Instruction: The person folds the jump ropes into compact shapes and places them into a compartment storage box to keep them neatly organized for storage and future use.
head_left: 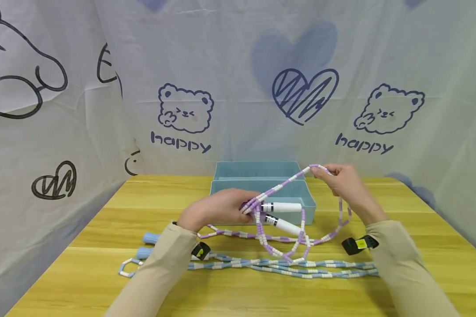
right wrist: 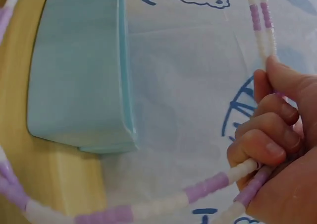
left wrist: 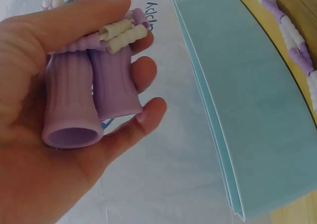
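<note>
left hand [head_left: 222,209]: fingers curled round two purple handles [left wrist: 73,97] plus some beads | right hand [head_left: 344,179]: thumb and fingers closed on strands of the purple-and-white skipping rope [head_left: 278,188] | rope: held up over the table [head_left: 83,257], before the blue box [left wrist: 257,80], loops hanging (loosely) | blue-and-white rope [head_left: 242,263]: lying nearer the person

held jump rope [head_left: 287,207]: before box [right wrist: 77,70] | second rope [head_left: 246,263]: on table [head_left: 83,264], nearer, handles [head_left: 144,252] left
</note>
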The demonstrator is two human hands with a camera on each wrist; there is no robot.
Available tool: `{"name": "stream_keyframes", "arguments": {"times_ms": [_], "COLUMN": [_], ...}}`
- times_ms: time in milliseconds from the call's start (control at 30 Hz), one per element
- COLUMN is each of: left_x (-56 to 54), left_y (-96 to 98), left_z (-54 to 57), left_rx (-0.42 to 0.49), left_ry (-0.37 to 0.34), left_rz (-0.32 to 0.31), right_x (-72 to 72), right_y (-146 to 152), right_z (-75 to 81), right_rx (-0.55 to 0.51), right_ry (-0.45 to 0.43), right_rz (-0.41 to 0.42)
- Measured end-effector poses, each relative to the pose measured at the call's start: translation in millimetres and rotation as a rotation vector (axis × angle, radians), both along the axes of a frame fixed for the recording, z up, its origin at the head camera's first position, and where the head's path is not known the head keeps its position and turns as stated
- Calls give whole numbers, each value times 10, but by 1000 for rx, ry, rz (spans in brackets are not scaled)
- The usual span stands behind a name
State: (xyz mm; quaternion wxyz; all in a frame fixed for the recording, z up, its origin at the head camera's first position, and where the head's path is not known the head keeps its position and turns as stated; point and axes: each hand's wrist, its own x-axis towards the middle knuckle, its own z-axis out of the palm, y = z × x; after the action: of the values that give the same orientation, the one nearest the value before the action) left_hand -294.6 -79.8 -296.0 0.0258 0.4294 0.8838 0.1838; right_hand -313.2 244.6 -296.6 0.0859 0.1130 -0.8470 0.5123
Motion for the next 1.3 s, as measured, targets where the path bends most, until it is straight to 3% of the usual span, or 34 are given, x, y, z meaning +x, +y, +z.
{"name": "stream_keyframes", "arguments": {"times_ms": [200, 333, 467, 533, 667, 833, 1000, 1167, 1300], "left_x": [-11, 6, 8, -14, -57, -106, -136, -166, -185], "left_y": [20, 8, -25, -47, -92, -150, -184, -206, -232], "left_z": [14, 17, 16, 9, -1, 12, 27, 35, 30], "left_rx": [69, 139, 185, 195, 240, 275, 304, 357, 417], "left_ry": [-34, -151, -208, -200, -247, -236, -252, -268, -266], "left_rz": [-30, -36, -55, -68, -70, 5, 55, 130, 186], "right_x": [-58, -90, -130, -146, -169, -192, -225, -210, -168], "right_y": [49, 74, 126, 169, 230, 251, 227, 165, 106], "right_z": [-68, -103, -162, -193, -225, -222, -241, -232, -209], "right_rx": [-39, -50, -88, -116, -119, -21, 201, 346, 382], "right_ry": [-111, -155, -171, -172, -163, -121, -30, 54, 24], "right_rz": [62, 89, 150, 178, 186, 131, 74, 110, 143]}}
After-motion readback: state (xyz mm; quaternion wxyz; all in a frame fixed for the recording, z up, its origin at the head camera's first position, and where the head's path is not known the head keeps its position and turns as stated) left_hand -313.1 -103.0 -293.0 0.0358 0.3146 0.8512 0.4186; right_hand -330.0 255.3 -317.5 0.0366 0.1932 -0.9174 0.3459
